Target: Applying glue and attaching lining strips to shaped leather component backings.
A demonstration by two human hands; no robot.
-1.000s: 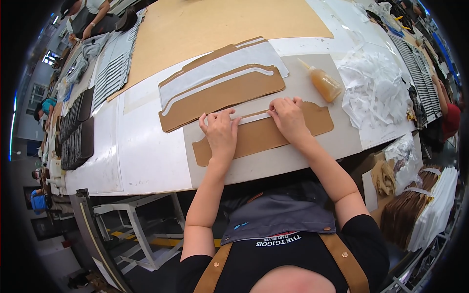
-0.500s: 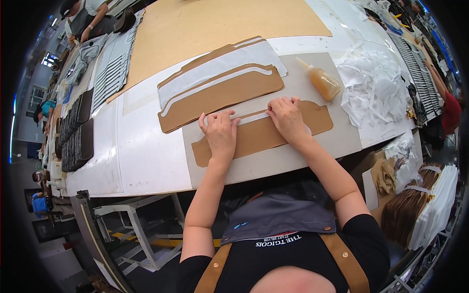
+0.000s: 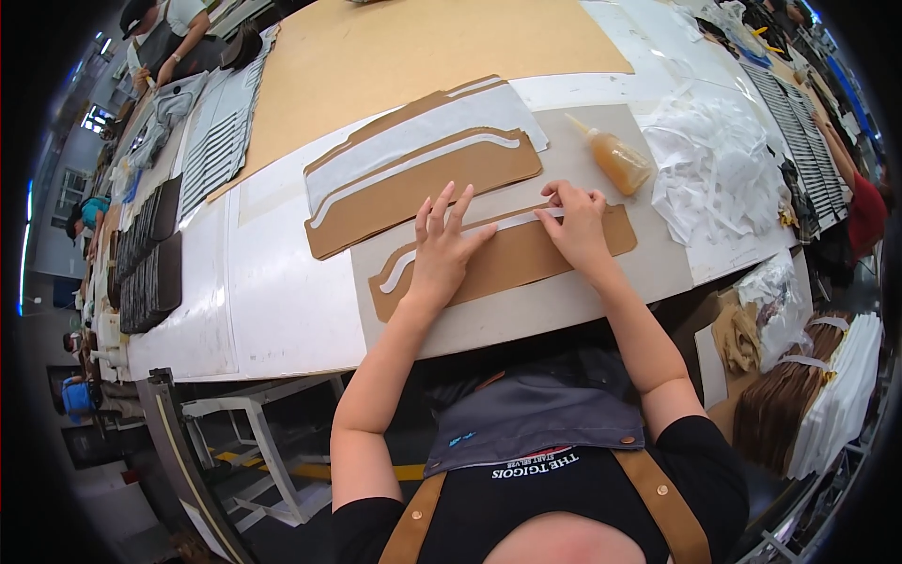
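Before me a brown panel [image 3: 512, 261] with a curved upper edge, like leather or card, lies on a grey board [image 3: 662, 254]. A narrow white strip [image 3: 399, 273] runs along that upper edge and its left end curves down. My left hand [image 3: 444, 252] rests over the panel with fingers spread, the thumb on the strip. Further right, my right hand [image 3: 578, 228] has its fingertips closed together on the strip near its right part. Just beyond lie similar brown panels [image 3: 442, 179], the front one with a white strip along its edge.
An amber glue bottle [image 3: 620, 164] with a pointed nozzle lies right of the panels, beside a heap of white paper strips [image 3: 714, 174]. Dark stacked pieces [image 3: 150, 254] sit at the left. A tan sheet [image 3: 423, 47] covers the far table. Another person [image 3: 174, 42] works at far left.
My left hand has moved slightly right and its fingers have spread. My right hand has shifted right along the edge. The strip's left end, formerly behind my hand, now shows along the panel.
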